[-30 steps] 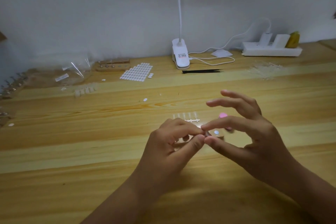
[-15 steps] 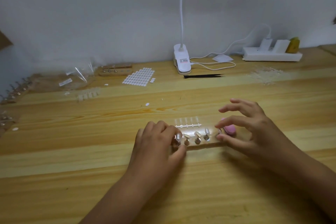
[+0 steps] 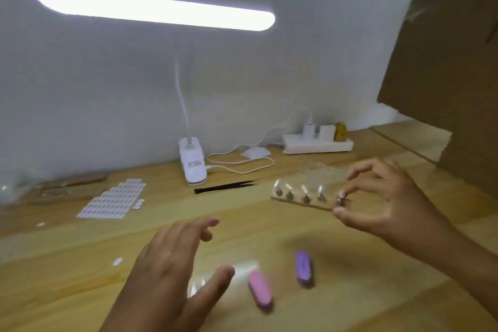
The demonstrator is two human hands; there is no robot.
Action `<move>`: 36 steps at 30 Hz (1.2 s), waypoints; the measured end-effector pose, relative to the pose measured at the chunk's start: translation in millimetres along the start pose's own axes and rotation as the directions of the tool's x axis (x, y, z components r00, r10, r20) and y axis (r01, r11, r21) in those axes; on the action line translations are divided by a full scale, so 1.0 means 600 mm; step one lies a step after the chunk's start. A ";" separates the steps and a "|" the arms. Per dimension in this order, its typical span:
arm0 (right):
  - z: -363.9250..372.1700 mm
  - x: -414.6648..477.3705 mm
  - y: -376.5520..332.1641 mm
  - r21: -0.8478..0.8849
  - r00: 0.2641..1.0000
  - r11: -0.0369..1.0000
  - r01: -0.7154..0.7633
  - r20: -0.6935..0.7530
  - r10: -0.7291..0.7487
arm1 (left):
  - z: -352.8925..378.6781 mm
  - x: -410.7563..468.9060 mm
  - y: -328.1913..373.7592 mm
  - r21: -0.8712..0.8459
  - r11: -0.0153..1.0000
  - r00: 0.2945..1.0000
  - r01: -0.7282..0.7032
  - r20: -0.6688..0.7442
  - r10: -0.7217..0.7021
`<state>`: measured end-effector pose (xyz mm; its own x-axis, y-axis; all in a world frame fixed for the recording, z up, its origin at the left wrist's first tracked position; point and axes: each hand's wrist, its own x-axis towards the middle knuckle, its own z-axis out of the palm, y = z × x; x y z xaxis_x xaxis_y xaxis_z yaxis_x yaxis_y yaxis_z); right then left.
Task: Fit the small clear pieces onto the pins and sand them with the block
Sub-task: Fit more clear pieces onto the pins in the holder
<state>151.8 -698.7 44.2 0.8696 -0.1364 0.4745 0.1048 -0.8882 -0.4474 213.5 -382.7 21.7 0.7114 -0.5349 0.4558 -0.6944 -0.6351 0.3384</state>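
Pinching pin strip end, right fingers

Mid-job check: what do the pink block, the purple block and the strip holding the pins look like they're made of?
Pink block and purple block: matte, soft-edged, no glare, so likely foam or grit-faced buffers. Pin strip: tan, dull base, probably wood or board; blur leaves it open. Its pins look like dull grey metal, and the clear pieces on them glint like plastic.
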 end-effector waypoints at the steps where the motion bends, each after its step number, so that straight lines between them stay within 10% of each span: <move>1: -0.020 0.009 0.041 0.022 0.990 0.993 -0.118 -0.071 0.119 | 0.014 0.026 0.012 -0.008 0.999 0.999 -0.037 0.008 0.037; 6: -0.096 0.020 0.242 0.172 0.726 0.783 -0.598 -0.299 0.620 | 0.135 0.146 0.122 -0.071 0.972 0.944 -0.226 0.231 0.236; 11: -0.109 0.056 0.349 0.092 0.511 0.611 -0.786 -0.458 0.727 | 0.271 0.280 0.259 -0.130 0.932 0.900 -0.338 0.246 0.361; 24: -0.041 0.170 0.475 -0.305 0.453 0.341 -0.889 -0.486 0.747 | 0.469 0.374 0.354 0.018 0.975 0.890 -0.224 0.412 0.196; 31: -0.027 0.160 0.495 -0.260 0.445 0.361 -0.895 -0.558 0.700 | 0.473 0.370 0.349 0.009 0.976 0.884 -0.216 0.427 0.191; 36: -0.021 0.160 0.495 -0.375 0.587 0.453 -0.809 -0.457 0.669 | 0.463 0.377 0.346 0.005 0.965 0.854 -0.261 0.468 0.228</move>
<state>260.2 -980.9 -33.7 0.3600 -0.8744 0.3252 -0.8367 -0.4569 -0.3021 260.5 -790.5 -33.9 0.4998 -0.8623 0.0814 -0.8552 -0.4765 0.2040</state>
